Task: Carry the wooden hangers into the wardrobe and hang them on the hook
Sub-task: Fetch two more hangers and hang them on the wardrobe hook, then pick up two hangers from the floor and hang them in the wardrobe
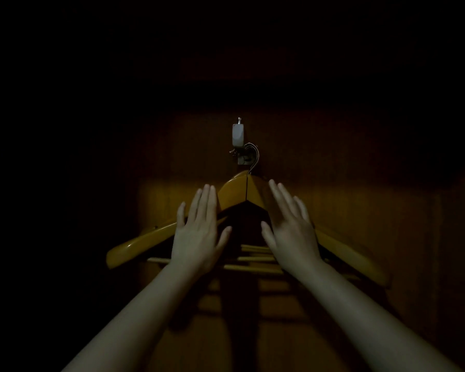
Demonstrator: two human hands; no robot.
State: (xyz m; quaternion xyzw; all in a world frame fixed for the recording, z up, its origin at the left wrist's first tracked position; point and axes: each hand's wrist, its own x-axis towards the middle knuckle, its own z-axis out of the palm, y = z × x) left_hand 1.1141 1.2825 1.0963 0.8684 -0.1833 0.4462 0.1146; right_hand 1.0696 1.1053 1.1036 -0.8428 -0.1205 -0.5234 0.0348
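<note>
Several wooden hangers [239, 191] hang stacked together by their metal hooks from a small wall hook [240, 151] on the wardrobe's wooden back panel. Their arms spread left and right and their lower bars show between my hands. My left hand [196, 234] lies flat, fingers apart, in front of the hangers' left arm. My right hand [290, 226] lies flat, fingers apart, over the right arm. Neither hand grips anything. I cannot tell whether the palms touch the wood.
The wardrobe interior is very dark. The brown wooden back panel [346, 200] is dimly lit around the hangers. A pale rectangular fitting [238, 134] with a small peg sits just above the hook. Everything to the left is black.
</note>
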